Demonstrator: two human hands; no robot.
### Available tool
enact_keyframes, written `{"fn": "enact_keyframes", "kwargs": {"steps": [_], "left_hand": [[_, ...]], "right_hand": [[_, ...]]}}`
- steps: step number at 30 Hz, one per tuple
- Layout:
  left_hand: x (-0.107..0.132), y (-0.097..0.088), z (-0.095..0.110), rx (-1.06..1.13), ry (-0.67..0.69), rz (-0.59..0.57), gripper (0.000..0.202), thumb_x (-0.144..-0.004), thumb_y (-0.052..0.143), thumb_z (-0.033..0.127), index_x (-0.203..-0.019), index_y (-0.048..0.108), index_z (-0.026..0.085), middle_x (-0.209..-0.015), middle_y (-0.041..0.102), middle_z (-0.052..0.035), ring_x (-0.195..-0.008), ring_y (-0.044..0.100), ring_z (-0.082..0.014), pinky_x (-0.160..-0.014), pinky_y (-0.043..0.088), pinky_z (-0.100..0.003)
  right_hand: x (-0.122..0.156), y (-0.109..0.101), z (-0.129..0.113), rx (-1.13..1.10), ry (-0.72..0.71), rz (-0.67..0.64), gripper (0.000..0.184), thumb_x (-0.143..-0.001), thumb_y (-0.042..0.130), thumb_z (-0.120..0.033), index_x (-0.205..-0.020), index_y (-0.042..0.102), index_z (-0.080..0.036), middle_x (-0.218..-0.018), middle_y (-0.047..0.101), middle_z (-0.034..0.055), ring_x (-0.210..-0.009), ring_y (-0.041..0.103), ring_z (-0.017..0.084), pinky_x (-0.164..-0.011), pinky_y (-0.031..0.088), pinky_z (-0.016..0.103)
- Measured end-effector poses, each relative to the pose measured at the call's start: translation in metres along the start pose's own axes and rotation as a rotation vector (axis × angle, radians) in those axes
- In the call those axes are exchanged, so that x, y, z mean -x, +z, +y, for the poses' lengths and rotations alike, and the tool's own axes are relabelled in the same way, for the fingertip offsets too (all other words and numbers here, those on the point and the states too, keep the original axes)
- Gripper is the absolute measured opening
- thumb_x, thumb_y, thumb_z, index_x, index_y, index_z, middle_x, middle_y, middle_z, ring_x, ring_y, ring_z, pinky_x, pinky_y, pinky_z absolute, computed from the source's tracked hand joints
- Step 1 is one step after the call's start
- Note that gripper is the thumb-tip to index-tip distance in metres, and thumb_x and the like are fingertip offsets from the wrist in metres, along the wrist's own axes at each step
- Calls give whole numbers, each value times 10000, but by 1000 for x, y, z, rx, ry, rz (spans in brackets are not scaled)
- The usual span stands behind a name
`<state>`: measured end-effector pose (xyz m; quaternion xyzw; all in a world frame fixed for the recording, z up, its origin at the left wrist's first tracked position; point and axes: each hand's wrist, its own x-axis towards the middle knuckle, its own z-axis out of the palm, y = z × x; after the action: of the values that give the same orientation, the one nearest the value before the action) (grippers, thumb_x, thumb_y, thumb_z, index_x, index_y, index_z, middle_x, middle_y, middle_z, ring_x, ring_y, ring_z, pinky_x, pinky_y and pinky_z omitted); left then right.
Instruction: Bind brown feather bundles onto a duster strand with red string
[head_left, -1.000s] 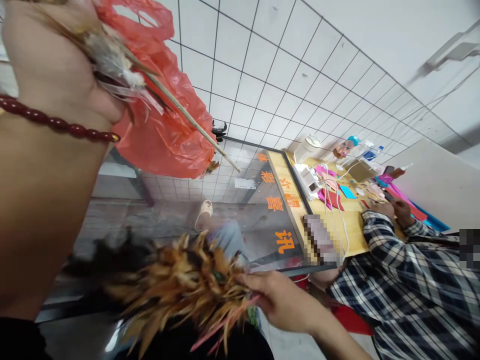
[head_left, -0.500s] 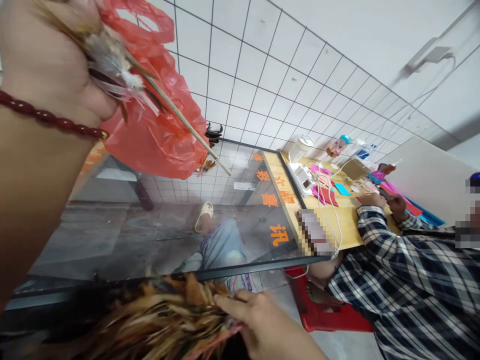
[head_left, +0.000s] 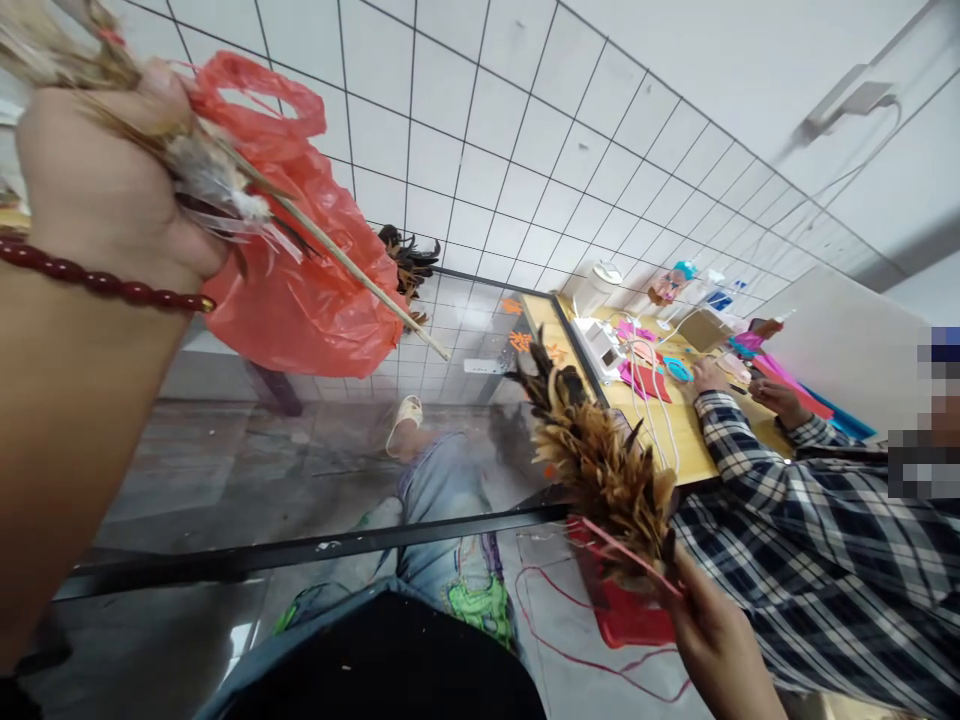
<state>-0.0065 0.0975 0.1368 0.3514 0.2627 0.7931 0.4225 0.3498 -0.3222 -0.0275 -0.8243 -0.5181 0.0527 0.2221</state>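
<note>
Head view, feather bundle (head_left: 607,465), lower end in right fingers (head_left: 691,585)

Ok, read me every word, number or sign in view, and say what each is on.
"彩", probably: orange lettering on the black-framed glass tabletop; it is turned and blurred.
Other orange characters there: unreadable, some partly covered by the brown-and-black feather bundle in the right hand.
Small white rectangular label at the glass: too small to read.
Crumpled red plastic bag: no print visible.
</note>
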Motion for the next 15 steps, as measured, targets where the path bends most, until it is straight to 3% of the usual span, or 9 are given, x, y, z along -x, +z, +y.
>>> {"fn": "enact_keyframes", "kwargs": {"steps": [2,3,6,9,13,15], "left_hand": [[3,1,1,121,-55,-232,277,-928,385,-11,-700,397,147,-623,441,60,-635,566,-9,-946,515,-331],[3,1,2,151,-61,-277,273,-940,365,-6,-716,391,150,-633,435,62,-642,562,-5,-957,504,-324],[7,2,4,116,-45,-237,272,-926,391,-9,-704,380,149,-639,434,62,-627,553,-9,-943,515,-334],[11,5,7,144,-40,-285,283,-917,386,-23,-680,376,131,-644,414,55,-630,561,-2,-906,531,-353],[13,11,12,160,-9,-276,265,-921,387,-41,-718,380,129,-655,401,63,-626,581,8,-901,525,-307],[15,13,13,169,-13,-269,253,-914,392,-45,-723,386,121,-652,395,59,-671,615,-17,-890,529,-359]], "right_hand": [[-11,8,-6,93,61,59,548,-858,447,-280,-1402,476,-224,-1237,651,113,-1091,650,272,-873,553,376],[-17,12,-9,125,85,43,553,-851,452,-272,-1402,476,-229,-1235,651,115,-1080,655,276,-858,558,382],[-30,21,-16,119,67,-84,549,-846,464,-239,-1394,485,-217,-1262,635,119,-1130,628,274,-895,539,392],[-40,26,-35,4,-81,-260,558,-853,418,-153,-1401,473,-243,-1302,612,86,-1195,585,231,-961,499,364],[-42,39,-101,-57,-307,-507,691,-789,396,-39,-1429,425,-296,-1286,611,69,-1100,625,193,-921,496,304],[-37,48,-140,-29,-461,-623,736,-741,448,-45,-1430,421,-302,-1164,656,71,-950,659,192,-837,510,285]]}}
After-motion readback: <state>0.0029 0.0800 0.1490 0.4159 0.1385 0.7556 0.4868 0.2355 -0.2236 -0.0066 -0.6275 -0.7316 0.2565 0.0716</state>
